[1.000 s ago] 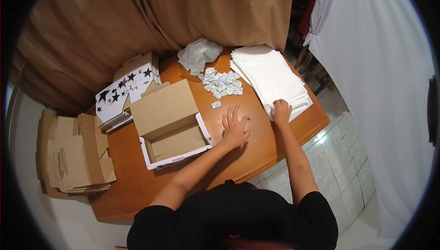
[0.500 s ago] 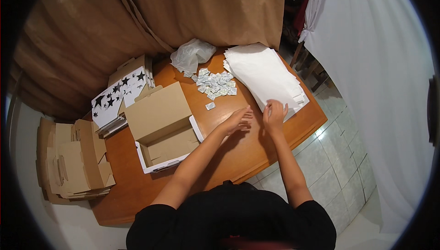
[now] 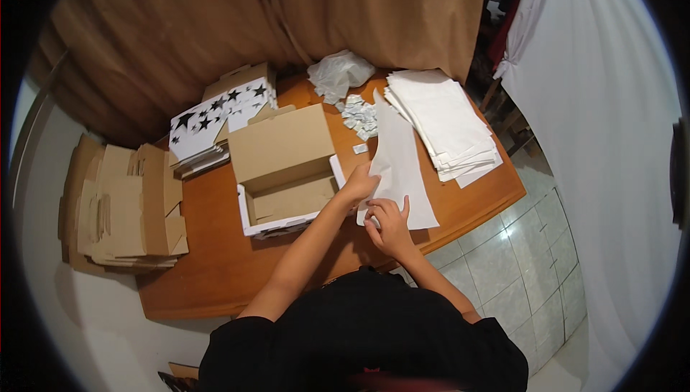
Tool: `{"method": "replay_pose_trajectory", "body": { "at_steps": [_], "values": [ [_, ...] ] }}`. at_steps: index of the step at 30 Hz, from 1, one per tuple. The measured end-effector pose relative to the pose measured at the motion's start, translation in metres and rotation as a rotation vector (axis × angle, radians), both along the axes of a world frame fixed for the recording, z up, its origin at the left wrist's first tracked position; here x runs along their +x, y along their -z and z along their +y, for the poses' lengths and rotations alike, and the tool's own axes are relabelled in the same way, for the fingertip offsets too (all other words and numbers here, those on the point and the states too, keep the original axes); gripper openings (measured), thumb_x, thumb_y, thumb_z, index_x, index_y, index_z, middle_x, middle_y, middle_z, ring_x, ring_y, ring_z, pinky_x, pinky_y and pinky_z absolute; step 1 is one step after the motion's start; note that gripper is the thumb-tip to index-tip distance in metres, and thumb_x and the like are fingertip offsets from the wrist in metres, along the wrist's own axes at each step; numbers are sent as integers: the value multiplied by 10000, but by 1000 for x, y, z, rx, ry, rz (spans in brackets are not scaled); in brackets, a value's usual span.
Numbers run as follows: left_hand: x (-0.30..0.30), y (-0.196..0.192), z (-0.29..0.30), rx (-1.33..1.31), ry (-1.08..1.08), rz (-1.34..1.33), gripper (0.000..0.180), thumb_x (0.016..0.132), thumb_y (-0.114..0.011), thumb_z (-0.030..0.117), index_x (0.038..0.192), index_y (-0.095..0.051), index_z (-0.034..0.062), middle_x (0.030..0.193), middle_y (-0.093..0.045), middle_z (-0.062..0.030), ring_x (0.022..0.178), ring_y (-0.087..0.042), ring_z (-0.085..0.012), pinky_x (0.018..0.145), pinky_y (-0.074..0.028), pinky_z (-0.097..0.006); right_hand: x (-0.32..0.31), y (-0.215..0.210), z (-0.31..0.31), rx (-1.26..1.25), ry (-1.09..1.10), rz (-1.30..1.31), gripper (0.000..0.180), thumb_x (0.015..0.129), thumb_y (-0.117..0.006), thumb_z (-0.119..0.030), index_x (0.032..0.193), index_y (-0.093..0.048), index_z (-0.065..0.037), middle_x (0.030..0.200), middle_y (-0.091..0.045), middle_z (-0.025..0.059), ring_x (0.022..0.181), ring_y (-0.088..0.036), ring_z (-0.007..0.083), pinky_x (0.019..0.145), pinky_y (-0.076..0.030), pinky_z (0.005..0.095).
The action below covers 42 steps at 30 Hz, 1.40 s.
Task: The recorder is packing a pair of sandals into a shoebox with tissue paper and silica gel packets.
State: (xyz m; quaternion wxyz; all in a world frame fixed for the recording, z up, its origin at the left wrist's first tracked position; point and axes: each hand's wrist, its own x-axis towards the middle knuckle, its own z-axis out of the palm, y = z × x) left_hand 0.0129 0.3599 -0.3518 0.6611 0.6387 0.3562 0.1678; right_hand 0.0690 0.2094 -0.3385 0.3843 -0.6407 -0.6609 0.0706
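Both hands pinch one white paper sheet (image 3: 399, 169) at its near end — left hand (image 3: 359, 185) on the edge, right hand (image 3: 388, 223) just below — its long axis running away toward the paper stack (image 3: 445, 122).

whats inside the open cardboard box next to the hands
The open box shows only its bare brown cardboard floor; nothing lies in the part that shows. Its raised lid and near wall hide the edges. The left hand holds a white sheet beside it.
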Motion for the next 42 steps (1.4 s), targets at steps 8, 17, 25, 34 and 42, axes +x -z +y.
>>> {"method": "replay_pose_trajectory", "body": {
  "at_steps": [8,17,25,34,42],
  "values": [
    [-135,-35,17,-70,-354,-304,353,837,-460,-42,1190,-456,-43,1098,-571,-106,972,-560,-173,850,-452,-292,-32,-37,16,25,-122,54,136,781,-595,-201,885,-562,-118,1097,-520,65,1085,-457,258,995,-107,616],
    [-252,14,34,-130,-568,-70,377,799,-469,-69,1176,-459,-52,1103,-564,-144,955,-563,-195,826,-447,-281,-58,-46,95,125,-269,127,183,770,-598,-148,930,-558,-68,1079,-515,129,1009,-474,316,889,-353,409],
    [-262,26,37,55,-583,109,499,738,-605,-40,1198,-414,-73,1078,-569,-149,966,-569,-213,802,-472,-296,-73,-21,187,34,-351,-28,293,761,-597,-120,1036,-528,-46,1119,-503,156,1040,-491,342,873,-410,387],
    [-232,-28,2,909,-574,710,500,774,-647,217,1213,-498,30,1245,-457,-194,1231,-357,-339,972,-321,-488,-78,24,217,-223,-192,-417,482,767,-627,-213,1216,-459,-156,1389,-323,99,1299,-284,306,971,-258,617],
    [-220,21,36,425,343,734,692,819,-322,684,1322,-433,222,1471,-175,-116,1352,-78,-390,1039,-99,-603,-70,28,214,-312,-161,-422,525,776,-631,-264,1256,-435,-181,1400,-304,91,1315,-253,299,991,-232,619]
  ]
}}
